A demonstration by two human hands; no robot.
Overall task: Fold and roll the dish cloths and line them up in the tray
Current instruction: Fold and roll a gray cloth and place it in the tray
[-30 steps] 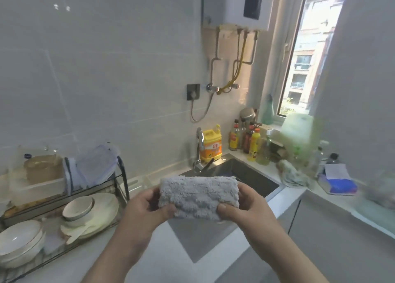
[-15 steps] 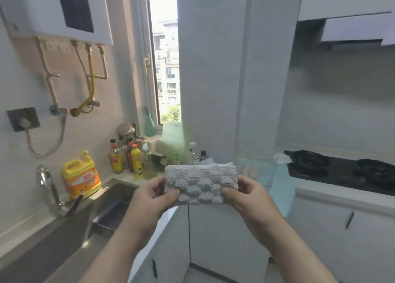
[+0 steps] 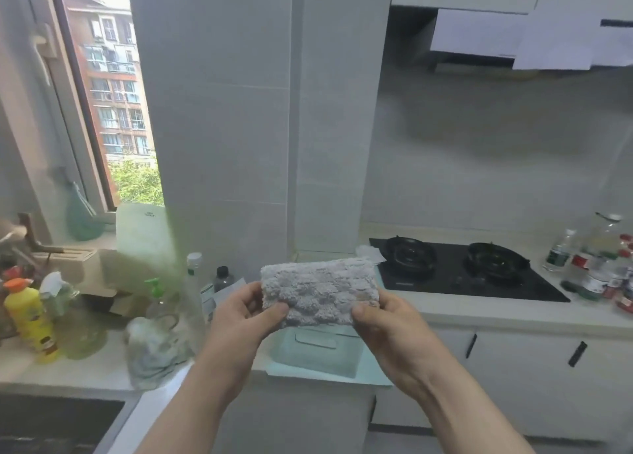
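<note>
Grey, bobbly-textured folded dish cloth [image 3: 318, 290] is held in the air above the pale translucent plastic tray [image 3: 318, 359] on the white counter [image 3: 479, 313]. The left hand [image 3: 239, 313] and right hand [image 3: 387, 320] each pinch one end. The label on the yellow orange-capped bottle [image 3: 29, 316] is too blurred to read.

Soft daylight from the window [image 3: 116, 110]; blurred, wide-angle edges bowed.

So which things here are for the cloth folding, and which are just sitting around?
For the job:
- grey dish cloth, folded, held by the left hand and right hand
- pale tray under it
- crumpled cloth on the counter, probably next

Just lying about:
- yellow bottle
- knife block
- gas hob
</note>
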